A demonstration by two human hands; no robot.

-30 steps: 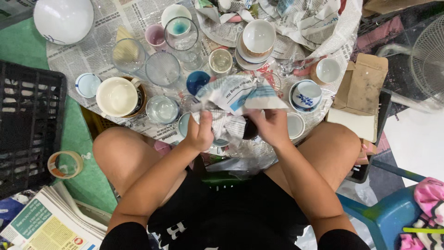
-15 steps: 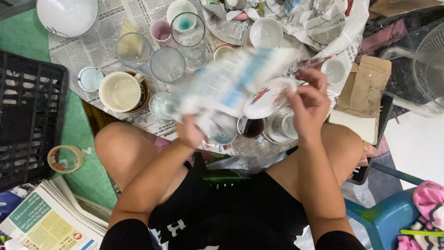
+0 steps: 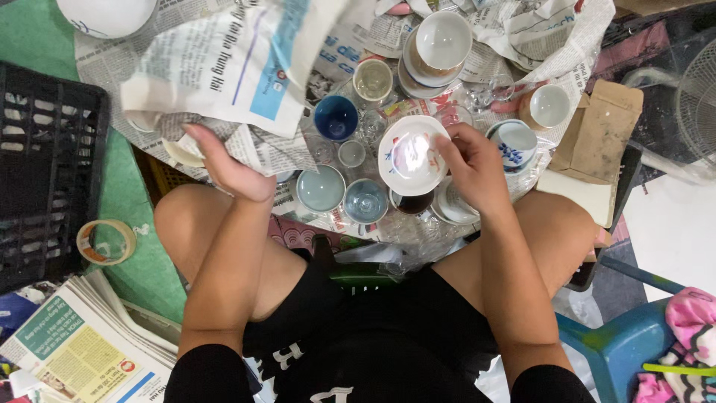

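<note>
Right hand holding saucer, left hand lifting newspaper sheet.

The right hand (image 3: 473,168) is gripping the small white glazed saucer (image 3: 412,155) by its right rim, face up, just left of its fingers, above the crowded cups. The left hand (image 3: 224,168) is clutching the large printed newspaper sheet (image 3: 239,63), spreading far-left. Versus half a second earlier, the sheet is sitting further left and is now uncovering the saucer.
</note>
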